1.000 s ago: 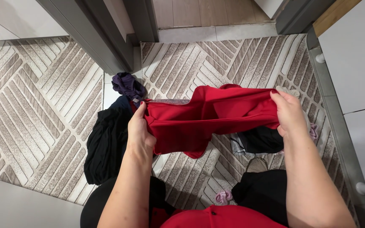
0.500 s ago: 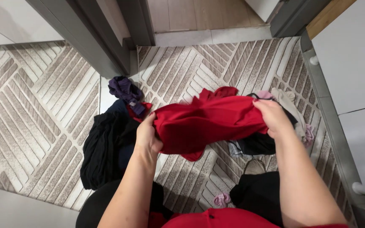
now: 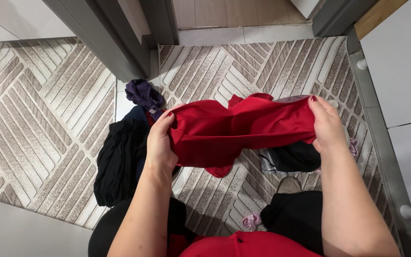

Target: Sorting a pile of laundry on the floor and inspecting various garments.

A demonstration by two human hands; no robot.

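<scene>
Bare forearms, dark red nail polish (image 3: 313, 98)

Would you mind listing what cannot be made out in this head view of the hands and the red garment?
- Red garment: bunched between the left hand and right hand, so its type and full shape stay unclear.
- Dark clothes under it: partly covered by the garment and right forearm.
- Small pink item on the rug: too small to identify.
- Black clothing: crumpled, kind unclear.
</scene>
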